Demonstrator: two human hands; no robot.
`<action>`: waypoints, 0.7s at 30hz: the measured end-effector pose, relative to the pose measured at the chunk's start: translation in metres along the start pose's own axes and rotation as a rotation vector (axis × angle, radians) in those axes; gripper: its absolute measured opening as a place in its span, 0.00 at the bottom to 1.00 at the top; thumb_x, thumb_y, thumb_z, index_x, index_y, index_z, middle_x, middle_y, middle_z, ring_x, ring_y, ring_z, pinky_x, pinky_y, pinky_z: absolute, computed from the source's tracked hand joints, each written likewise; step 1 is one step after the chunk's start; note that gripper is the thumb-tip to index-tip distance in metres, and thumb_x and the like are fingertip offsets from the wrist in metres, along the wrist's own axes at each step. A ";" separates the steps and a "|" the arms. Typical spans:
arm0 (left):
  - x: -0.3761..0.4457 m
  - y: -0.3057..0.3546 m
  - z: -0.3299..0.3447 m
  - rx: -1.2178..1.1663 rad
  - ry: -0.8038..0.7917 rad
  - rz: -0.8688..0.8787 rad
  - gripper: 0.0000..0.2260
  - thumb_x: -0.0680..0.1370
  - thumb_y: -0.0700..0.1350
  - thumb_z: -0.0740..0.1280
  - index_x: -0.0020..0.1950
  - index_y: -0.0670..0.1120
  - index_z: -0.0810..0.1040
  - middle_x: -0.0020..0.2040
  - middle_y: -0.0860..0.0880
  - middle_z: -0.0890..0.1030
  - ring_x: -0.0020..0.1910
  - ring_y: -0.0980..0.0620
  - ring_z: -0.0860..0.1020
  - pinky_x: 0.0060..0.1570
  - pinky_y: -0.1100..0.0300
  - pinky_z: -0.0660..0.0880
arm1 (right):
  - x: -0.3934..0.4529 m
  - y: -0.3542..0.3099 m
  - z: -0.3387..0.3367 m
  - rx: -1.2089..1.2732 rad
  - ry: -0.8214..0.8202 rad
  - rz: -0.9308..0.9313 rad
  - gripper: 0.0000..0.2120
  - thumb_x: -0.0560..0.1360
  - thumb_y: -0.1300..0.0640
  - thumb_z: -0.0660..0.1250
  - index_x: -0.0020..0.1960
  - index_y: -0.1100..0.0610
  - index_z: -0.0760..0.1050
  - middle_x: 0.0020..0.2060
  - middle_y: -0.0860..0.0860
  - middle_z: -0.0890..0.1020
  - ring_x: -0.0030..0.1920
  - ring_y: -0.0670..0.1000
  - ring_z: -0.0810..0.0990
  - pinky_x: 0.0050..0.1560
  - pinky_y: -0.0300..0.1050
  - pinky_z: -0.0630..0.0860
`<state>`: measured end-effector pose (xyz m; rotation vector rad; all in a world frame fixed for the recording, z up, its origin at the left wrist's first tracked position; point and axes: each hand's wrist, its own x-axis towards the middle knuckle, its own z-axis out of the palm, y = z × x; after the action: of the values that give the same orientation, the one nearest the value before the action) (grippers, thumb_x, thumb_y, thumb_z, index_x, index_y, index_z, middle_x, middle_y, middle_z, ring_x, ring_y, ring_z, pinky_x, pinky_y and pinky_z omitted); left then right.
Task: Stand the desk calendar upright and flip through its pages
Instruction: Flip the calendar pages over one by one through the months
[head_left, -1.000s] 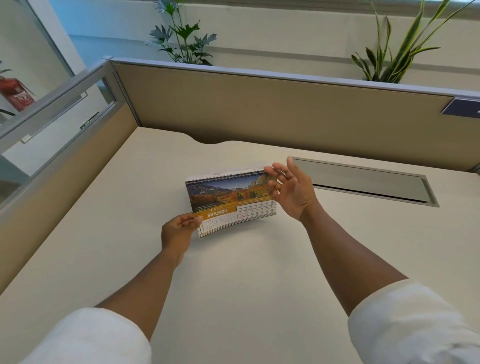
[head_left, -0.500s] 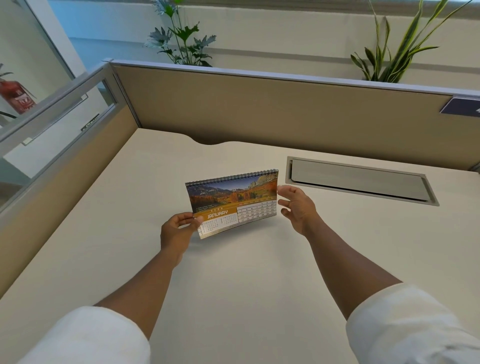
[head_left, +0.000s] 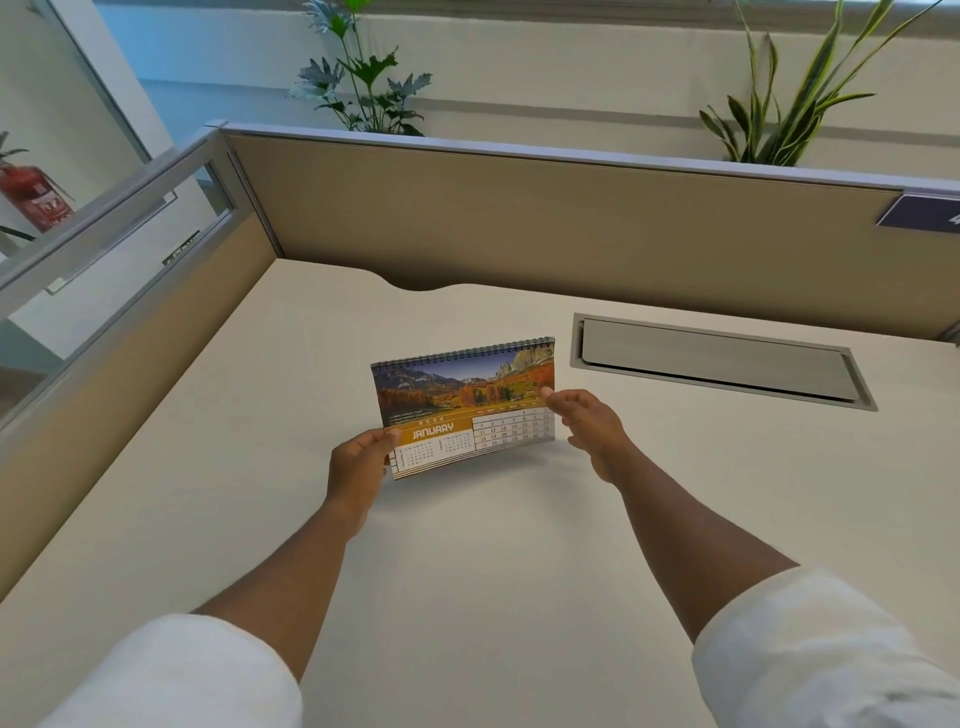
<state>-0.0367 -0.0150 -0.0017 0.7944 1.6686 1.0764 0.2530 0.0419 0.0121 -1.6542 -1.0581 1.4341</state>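
The spiral-bound desk calendar (head_left: 462, 402) stands upright on the cream desk (head_left: 467, 571), near its middle. Its front page shows an autumn mountain photo and the word JANUARY. My left hand (head_left: 361, 462) pinches the calendar's lower left corner between thumb and fingers. My right hand (head_left: 587, 423) is at the calendar's right edge, fingers loosely curled and touching the front page near the edge; I cannot tell whether it grips the page. The calendar's back and its stand are hidden.
A grey cable-tray lid (head_left: 717, 361) is set into the desk right of the calendar. Tan partition panels (head_left: 519, 223) wall the desk at the back and left. Two plants (head_left: 363, 73) rise behind the partition, and a red fire extinguisher (head_left: 34, 197) stands far left.
The calendar has been raised from a tilted position to upright. My right hand dropped from the calendar's top right corner to its right edge and curled its fingers. The left hand kept its hold.
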 end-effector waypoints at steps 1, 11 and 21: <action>-0.001 0.000 0.000 -0.006 0.001 -0.003 0.07 0.80 0.50 0.64 0.47 0.52 0.80 0.45 0.52 0.84 0.47 0.52 0.82 0.41 0.62 0.75 | -0.001 0.000 -0.001 -0.014 0.002 0.001 0.21 0.70 0.36 0.70 0.48 0.54 0.76 0.49 0.48 0.82 0.51 0.47 0.77 0.53 0.51 0.71; 0.000 0.004 0.005 -0.057 0.126 -0.044 0.18 0.83 0.55 0.53 0.46 0.51 0.80 0.47 0.48 0.84 0.48 0.48 0.81 0.48 0.54 0.76 | -0.011 -0.016 -0.004 0.258 -0.267 0.064 0.44 0.72 0.24 0.45 0.47 0.61 0.80 0.53 0.65 0.83 0.55 0.65 0.82 0.57 0.59 0.75; 0.007 0.002 0.010 0.100 0.219 0.037 0.12 0.78 0.45 0.67 0.61 0.45 0.78 0.55 0.45 0.83 0.44 0.52 0.80 0.35 0.64 0.74 | -0.005 -0.063 -0.001 0.627 -0.358 -0.073 0.53 0.67 0.20 0.46 0.62 0.67 0.73 0.58 0.68 0.77 0.59 0.64 0.79 0.69 0.60 0.69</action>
<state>-0.0290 -0.0054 -0.0041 0.7969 1.9111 1.1465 0.2448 0.0638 0.0709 -0.9276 -0.7250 1.8177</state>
